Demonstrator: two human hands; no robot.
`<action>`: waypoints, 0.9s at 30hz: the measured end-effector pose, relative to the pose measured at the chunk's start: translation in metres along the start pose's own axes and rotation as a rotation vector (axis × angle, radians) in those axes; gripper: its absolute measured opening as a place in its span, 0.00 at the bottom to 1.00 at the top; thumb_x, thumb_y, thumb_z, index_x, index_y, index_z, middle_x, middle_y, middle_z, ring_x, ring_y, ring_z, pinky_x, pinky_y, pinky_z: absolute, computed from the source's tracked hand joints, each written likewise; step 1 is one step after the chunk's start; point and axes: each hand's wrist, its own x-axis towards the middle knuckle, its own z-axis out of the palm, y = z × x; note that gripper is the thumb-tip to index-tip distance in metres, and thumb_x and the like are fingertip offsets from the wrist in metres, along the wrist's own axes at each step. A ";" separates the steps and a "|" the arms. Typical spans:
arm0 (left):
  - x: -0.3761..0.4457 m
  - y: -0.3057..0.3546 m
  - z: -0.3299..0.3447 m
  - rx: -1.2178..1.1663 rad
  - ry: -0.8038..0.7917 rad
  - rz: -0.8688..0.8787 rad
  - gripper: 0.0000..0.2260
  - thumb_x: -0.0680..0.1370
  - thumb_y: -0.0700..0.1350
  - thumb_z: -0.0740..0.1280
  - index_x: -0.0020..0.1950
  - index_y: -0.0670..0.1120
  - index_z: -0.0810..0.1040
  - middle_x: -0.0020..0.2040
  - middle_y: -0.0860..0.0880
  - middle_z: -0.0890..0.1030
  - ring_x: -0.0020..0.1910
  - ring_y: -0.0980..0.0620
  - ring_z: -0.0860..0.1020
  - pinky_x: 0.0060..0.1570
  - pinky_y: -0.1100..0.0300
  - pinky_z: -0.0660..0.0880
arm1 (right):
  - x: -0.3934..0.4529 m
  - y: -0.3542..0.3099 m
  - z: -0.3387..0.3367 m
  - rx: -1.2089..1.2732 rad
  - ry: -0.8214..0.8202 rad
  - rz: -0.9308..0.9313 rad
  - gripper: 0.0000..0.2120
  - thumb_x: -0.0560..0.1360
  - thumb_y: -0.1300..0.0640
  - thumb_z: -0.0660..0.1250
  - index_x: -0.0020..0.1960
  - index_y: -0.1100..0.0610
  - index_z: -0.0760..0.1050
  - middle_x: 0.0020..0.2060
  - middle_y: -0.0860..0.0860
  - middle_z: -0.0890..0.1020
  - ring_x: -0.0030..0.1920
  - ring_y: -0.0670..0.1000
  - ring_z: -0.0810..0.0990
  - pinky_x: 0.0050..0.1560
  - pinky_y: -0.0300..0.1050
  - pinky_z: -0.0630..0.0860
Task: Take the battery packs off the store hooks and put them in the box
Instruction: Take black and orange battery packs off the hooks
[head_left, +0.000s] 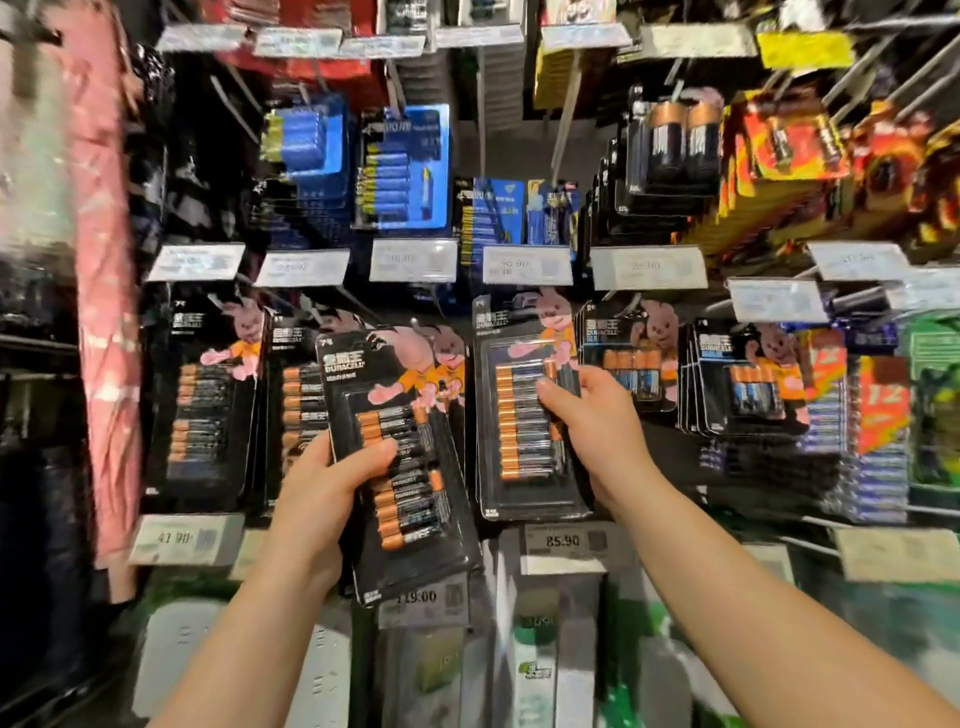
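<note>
My left hand (324, 488) grips a black battery pack (400, 457) with copper-topped cells and a pink bunny, tilted in front of the rack and off its hook. Just to its right hangs a second pack of the same kind (524, 415), and my right hand (587, 421) holds it by the right edge, thumb across its front. More black packs (200, 395) hang on the hooks to the left, and smaller ones (737, 379) to the right. No box is in view.
Blue battery packs (402, 169) and large-cell packs (675, 150) hang on the row above. White price tags (527, 265) jut out from the hook ends. A pink wrapped roll (104, 291) stands at the left. White boxed goods (535, 670) sit below.
</note>
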 end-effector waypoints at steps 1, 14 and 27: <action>0.000 0.000 0.001 -0.001 -0.012 -0.001 0.11 0.74 0.37 0.70 0.55 0.45 0.80 0.48 0.44 0.86 0.43 0.45 0.85 0.42 0.51 0.79 | 0.001 0.003 -0.001 0.005 0.003 0.016 0.05 0.77 0.58 0.67 0.51 0.58 0.79 0.45 0.51 0.85 0.45 0.47 0.84 0.44 0.40 0.78; 0.003 -0.004 0.031 -0.017 -0.105 0.023 0.08 0.74 0.37 0.71 0.50 0.48 0.80 0.44 0.47 0.87 0.42 0.45 0.85 0.43 0.49 0.79 | 0.000 0.012 -0.011 -0.188 0.031 0.189 0.17 0.76 0.46 0.66 0.56 0.58 0.74 0.42 0.46 0.79 0.42 0.46 0.78 0.43 0.44 0.75; 0.015 -0.016 0.067 -0.096 -0.150 0.046 0.15 0.69 0.42 0.77 0.54 0.46 0.81 0.49 0.43 0.86 0.49 0.40 0.84 0.54 0.41 0.79 | -0.037 -0.022 -0.010 -0.307 -0.178 0.108 0.21 0.73 0.47 0.72 0.61 0.52 0.70 0.45 0.46 0.76 0.42 0.45 0.78 0.40 0.40 0.76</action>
